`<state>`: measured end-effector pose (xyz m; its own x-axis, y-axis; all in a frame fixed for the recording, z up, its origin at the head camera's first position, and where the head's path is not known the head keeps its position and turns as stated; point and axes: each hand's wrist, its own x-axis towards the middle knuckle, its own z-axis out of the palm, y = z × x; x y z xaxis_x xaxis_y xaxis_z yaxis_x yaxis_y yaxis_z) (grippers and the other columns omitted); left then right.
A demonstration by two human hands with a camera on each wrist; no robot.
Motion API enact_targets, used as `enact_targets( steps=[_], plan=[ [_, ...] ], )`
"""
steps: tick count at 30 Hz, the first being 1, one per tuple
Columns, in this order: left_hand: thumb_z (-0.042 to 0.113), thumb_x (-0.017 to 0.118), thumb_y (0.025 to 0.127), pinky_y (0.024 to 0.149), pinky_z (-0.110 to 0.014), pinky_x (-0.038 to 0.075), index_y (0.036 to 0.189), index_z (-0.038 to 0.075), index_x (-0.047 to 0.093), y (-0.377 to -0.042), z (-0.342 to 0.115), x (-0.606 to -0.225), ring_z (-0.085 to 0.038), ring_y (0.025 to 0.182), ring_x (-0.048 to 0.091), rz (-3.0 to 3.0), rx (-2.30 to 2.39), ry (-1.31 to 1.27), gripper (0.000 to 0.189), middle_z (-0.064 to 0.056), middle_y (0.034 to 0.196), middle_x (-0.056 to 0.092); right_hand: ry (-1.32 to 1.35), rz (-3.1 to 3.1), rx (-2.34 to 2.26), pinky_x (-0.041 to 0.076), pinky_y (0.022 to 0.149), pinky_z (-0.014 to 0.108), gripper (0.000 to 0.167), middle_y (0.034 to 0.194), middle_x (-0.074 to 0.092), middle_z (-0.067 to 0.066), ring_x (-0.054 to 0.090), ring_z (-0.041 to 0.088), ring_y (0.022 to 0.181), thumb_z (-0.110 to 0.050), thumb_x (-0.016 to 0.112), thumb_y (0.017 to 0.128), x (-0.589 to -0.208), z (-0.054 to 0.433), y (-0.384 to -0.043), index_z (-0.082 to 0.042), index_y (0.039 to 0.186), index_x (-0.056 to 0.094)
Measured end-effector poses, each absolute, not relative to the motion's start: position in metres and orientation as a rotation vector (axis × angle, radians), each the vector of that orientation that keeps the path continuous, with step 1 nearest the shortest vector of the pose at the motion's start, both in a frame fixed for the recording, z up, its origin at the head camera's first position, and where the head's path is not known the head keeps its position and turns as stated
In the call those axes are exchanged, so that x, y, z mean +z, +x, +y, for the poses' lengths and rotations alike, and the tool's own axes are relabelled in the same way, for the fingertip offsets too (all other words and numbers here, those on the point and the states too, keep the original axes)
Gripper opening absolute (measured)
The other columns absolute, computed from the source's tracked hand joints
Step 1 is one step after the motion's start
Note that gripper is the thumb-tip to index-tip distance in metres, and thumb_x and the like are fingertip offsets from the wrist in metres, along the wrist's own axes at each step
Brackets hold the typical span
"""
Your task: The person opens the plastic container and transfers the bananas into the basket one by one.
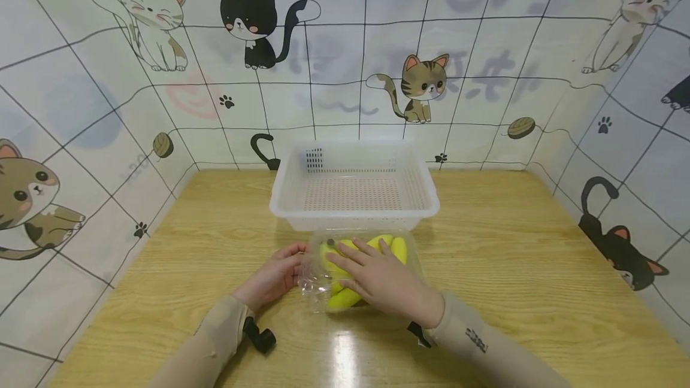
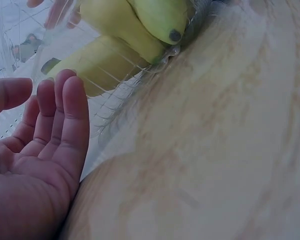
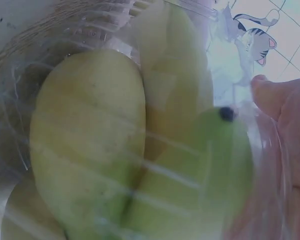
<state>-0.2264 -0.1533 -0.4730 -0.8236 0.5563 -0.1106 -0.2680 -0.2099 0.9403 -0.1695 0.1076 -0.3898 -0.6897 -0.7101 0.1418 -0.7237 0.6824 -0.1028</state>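
A clear plastic box [image 1: 314,283] lies on the table with several yellow fruits inside, among them bananas [image 1: 344,300]. Through its wall the right wrist view shows a plump oval yellow fruit [image 3: 87,135] beside a greenish banana [image 3: 210,165] with a dark tip. My right hand [image 1: 390,283] rests across the top of the box, fingers spread and nearly straight. At the box's left side is my left hand [image 1: 277,277], its fingers loosely bent and holding nothing; whether the fingertips touch the plastic I cannot tell.
Just behind the box stands a white perforated plastic basket [image 1: 353,220], close to the back wall. The wooden tabletop [image 1: 501,268] reaches out on both sides. A cloth printed with cats [image 1: 345,47] covers the walls around it.
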Motion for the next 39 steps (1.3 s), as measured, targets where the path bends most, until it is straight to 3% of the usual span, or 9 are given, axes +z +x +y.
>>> enact_targets(
  steps=[8,20,39],
  plan=[
    [0.008,0.045,0.101,0.070,-0.025,0.052,0.104,0.012,0.051,-0.226,-0.153,-0.471,-0.011,0.076,0.061,1.517,2.087,0.320,0.008,0.001,0.088,0.062,1.222,-2.776,0.174,0.031,0.098,0.069,0.055,0.155,0.032,0.005,0.032,0.037,0.138,-0.046,0.044,0.101,-0.391,0.107,-0.168,-0.025,0.151,0.033],
    [0.008,0.047,0.101,0.072,-0.028,0.053,0.105,0.012,0.053,-0.227,-0.153,-0.471,-0.012,0.076,0.062,1.514,2.074,0.383,0.008,0.000,0.088,0.061,1.257,-2.775,0.215,0.023,0.100,0.072,0.077,0.157,0.026,0.008,0.026,0.038,0.141,-0.062,0.058,0.087,-0.394,0.109,-0.167,-0.027,0.151,0.034],
    [0.009,0.045,0.102,0.071,-0.029,0.053,0.104,0.011,0.052,-0.225,-0.155,-0.470,-0.015,0.074,0.061,1.537,2.054,0.341,0.008,-0.002,0.083,0.058,1.287,-2.811,0.248,0.027,0.100,0.068,0.080,0.155,0.031,0.005,0.027,0.033,0.141,-0.044,0.071,0.083,-0.379,0.120,-0.168,-0.029,0.151,0.032]
  ],
)
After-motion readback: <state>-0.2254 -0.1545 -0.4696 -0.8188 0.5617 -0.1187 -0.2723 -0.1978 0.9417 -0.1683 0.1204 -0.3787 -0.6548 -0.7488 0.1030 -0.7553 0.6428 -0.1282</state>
